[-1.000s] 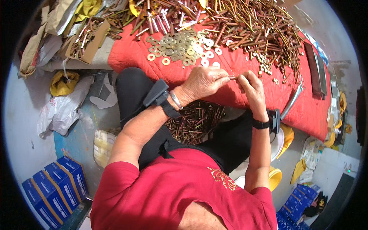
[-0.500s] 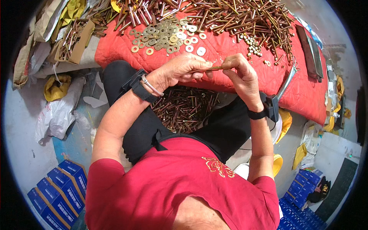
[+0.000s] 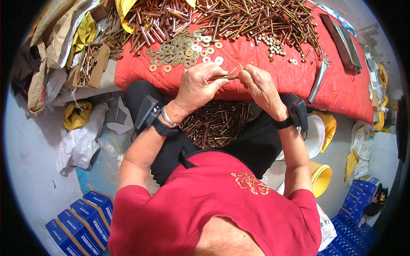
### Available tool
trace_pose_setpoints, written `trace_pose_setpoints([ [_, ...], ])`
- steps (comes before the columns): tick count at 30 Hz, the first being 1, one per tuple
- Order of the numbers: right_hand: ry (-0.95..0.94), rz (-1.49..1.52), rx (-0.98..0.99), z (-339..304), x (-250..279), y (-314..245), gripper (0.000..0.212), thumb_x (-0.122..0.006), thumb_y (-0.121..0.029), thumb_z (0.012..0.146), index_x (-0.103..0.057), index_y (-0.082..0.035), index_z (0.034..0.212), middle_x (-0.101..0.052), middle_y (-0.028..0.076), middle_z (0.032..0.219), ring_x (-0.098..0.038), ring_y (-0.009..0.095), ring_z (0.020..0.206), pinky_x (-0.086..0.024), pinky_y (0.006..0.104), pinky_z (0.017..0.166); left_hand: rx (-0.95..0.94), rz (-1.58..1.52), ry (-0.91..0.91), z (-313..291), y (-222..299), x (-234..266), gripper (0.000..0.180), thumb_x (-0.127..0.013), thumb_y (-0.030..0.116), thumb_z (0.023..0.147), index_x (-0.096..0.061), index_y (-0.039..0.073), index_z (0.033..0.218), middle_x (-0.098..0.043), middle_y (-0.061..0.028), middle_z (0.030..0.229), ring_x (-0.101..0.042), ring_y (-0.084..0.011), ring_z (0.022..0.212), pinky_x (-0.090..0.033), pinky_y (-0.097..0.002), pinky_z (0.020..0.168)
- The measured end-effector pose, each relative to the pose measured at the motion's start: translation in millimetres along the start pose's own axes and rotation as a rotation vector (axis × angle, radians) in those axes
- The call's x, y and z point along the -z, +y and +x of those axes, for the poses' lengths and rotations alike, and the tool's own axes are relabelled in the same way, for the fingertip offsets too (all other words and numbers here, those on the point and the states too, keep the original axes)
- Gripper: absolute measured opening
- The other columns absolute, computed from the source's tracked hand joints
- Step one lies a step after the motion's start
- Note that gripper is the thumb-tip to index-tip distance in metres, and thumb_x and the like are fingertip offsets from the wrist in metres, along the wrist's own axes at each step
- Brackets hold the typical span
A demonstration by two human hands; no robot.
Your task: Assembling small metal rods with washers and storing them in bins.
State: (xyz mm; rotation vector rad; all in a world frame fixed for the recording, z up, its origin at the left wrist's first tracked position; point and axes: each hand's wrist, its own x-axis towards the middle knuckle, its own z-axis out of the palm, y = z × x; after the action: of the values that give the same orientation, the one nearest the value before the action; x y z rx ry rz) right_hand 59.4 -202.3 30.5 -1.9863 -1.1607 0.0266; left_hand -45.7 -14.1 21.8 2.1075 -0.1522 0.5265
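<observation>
A slim brass-coloured bolt (image 3: 232, 77) is held level between my two hands, just above the near edge of a red quilted cloth (image 3: 299, 87). My left hand (image 3: 197, 86) is closed around its left part, which the fingers mostly cover. At the other end, the fingertips of my right hand (image 3: 260, 88) pinch the bolt and hide its tip. Flat metal washers (image 3: 181, 50) lie spread on the cloth beyond my left hand. Small nuts (image 3: 273, 46) sit in a cluster beyond my right hand. Below my hands, between my legs, is a heap of assembled bolts (image 3: 215, 124).
Long bolts (image 3: 269, 19) are piled at the back, with metal tubes (image 3: 160, 23) left of them. A cardboard box (image 3: 97, 66) of metal parts stands at left. Dark flat bars (image 3: 341, 45) lie at right. Blue boxes (image 3: 81, 224) are stacked lower left; a yellow bucket (image 3: 320, 179) stands at right.
My right fingers have curled further around the bolt's right end, and the wrist has turned. Both hands still hold the bolt. The whole view has shifted slightly.
</observation>
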Motion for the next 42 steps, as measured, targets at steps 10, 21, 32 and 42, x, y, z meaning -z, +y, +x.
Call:
trace_pose_setpoints([
  [10, 0.033, 0.360, -0.079, 0, -20, -2, 0.026, -0.056, -0.007, 0.091, -0.054, -0.002, 0.117, -0.055, 0.014, 0.094, -0.054, 0.019, 0.080, -0.047, 0.0294, 0.072, 0.463, -0.459, -0.020, -11, -13, -12, 0.007, -0.070, 0.009, 0.085, -0.068, 0.005, 0.090, -0.060, 0.0054, 0.072, -0.050, -0.0022, 0.063, -0.041, -0.0190, 0.058],
  [21, 0.218, 0.199, 0.098, 10, -42, 10, 0.036, -0.057, -0.009, 0.092, -0.050, -0.006, 0.127, -0.054, 0.003, 0.063, -0.054, 0.014, 0.058, -0.046, 0.0288, 0.056, 0.512, -0.540, -0.051, -12, -29, -15, 0.007, -0.067, 0.009, 0.086, -0.067, 0.003, 0.089, -0.061, 0.0044, 0.077, -0.052, -0.0028, 0.068, -0.042, -0.0200, 0.061],
  [32, -0.034, 0.272, -0.350, 13, -42, 6, 0.038, -0.061, -0.008, 0.088, -0.051, -0.004, 0.125, -0.061, 0.010, 0.078, -0.061, 0.019, 0.071, -0.049, 0.0298, 0.067, 0.546, -0.553, -0.075, -12, -42, -16, 0.010, -0.065, 0.013, 0.087, -0.066, 0.004, 0.085, -0.060, 0.0043, 0.073, -0.049, -0.0026, 0.066, -0.041, -0.0210, 0.061],
  [42, -0.068, -0.044, -0.367, 25, -45, -9, 0.039, -0.059, -0.003, 0.087, -0.051, -0.004, 0.126, -0.055, 0.013, 0.084, -0.057, 0.022, 0.070, -0.049, 0.0321, 0.067, 0.592, -0.549, -0.090, -11, -51, -15, 0.014, -0.066, 0.019, 0.086, -0.067, 0.006, 0.082, -0.060, 0.0038, 0.071, -0.054, -0.0050, 0.067, -0.044, -0.0231, 0.062],
])
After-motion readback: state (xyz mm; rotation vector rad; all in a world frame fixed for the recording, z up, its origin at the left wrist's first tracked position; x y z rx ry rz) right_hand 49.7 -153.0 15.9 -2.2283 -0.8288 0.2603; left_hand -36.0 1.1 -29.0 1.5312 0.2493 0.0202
